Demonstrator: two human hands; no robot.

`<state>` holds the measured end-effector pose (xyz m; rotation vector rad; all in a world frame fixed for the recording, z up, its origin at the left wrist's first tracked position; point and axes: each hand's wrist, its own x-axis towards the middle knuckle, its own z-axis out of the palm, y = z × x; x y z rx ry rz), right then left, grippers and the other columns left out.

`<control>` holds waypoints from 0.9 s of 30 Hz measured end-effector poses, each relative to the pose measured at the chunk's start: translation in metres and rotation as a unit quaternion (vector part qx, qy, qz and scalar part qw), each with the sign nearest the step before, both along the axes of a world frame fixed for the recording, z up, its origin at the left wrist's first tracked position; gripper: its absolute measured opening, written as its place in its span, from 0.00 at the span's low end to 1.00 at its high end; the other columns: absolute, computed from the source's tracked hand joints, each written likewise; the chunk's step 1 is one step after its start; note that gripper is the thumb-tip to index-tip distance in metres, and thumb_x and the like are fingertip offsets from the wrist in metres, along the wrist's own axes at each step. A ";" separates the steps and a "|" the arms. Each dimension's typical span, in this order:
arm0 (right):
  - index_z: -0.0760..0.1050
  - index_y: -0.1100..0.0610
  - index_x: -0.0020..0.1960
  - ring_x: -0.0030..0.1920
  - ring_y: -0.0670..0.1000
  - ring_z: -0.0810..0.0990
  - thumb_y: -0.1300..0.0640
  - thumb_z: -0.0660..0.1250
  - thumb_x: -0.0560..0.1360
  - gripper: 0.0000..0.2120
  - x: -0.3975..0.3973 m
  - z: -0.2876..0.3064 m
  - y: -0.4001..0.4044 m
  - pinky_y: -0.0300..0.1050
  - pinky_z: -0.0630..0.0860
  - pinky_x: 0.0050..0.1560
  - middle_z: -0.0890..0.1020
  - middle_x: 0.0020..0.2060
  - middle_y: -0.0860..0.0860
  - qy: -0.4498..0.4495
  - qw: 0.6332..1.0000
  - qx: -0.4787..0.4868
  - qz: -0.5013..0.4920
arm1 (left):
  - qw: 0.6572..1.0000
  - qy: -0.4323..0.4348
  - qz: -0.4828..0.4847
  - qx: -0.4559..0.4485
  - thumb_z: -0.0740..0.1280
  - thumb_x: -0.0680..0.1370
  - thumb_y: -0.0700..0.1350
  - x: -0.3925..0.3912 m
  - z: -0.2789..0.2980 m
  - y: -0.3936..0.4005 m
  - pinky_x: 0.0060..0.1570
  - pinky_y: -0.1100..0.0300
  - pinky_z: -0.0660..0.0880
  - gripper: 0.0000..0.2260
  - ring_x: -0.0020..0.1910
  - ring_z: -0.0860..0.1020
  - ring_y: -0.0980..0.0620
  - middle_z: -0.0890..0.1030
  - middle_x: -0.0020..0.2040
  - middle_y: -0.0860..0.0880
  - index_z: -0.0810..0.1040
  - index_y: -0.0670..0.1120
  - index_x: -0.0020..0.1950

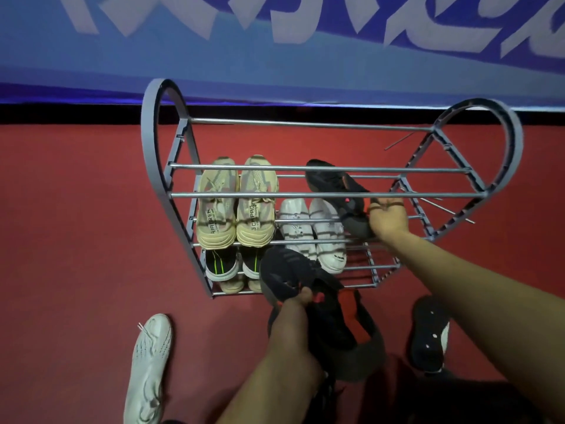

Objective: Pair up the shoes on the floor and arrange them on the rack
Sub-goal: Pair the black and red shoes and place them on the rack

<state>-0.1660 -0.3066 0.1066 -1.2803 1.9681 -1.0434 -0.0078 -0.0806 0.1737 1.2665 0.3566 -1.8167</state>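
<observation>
The right hand (386,217) grips one black shoe (339,194) on the rack (305,195) while the left hand (301,298) grips its twin (286,275) (so they sit together).

Heel tabs of the beige shoes (235,206) on the rack (321,195): dark vertical lettering, too blurred to spell out, perhaps "…PAREN" on the left tab. White shoes (313,231): a small dark heel mark, illegible. Blue wall banner (275,41): large pale letter strokes, cropped at the top edge and unreadable
</observation>
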 end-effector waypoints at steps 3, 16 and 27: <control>0.68 0.58 0.52 0.50 0.62 0.80 0.63 0.62 0.78 0.04 -0.009 -0.002 0.011 0.46 0.69 0.46 0.80 0.48 0.62 0.043 0.999 0.023 -0.010 | 1.000 0.023 0.002 -0.006 0.66 0.79 0.48 0.001 0.002 -0.001 0.61 0.44 0.75 0.16 0.58 0.82 0.38 0.84 0.57 0.38 0.81 0.41 0.64; 0.79 0.54 0.55 0.40 0.51 0.83 0.35 0.69 0.71 0.25 -0.012 0.058 0.155 0.45 0.74 0.39 0.85 0.47 0.57 -0.241 0.929 0.171 0.223 | 0.985 -0.025 -0.123 -0.120 0.64 0.80 0.51 0.005 0.011 -0.015 0.47 0.55 0.79 0.15 0.39 0.86 0.45 0.87 0.49 0.41 0.85 0.42 0.52; 0.77 0.59 0.53 0.38 0.53 0.80 0.59 0.70 0.74 0.08 0.010 0.051 0.151 0.57 0.78 0.41 0.82 0.36 0.54 -0.154 0.958 0.114 0.214 | 0.943 -0.184 -0.130 -0.246 0.64 0.80 0.56 0.004 0.028 -0.032 0.25 0.71 0.75 0.16 0.31 0.84 0.60 0.87 0.35 0.54 0.84 0.47 0.45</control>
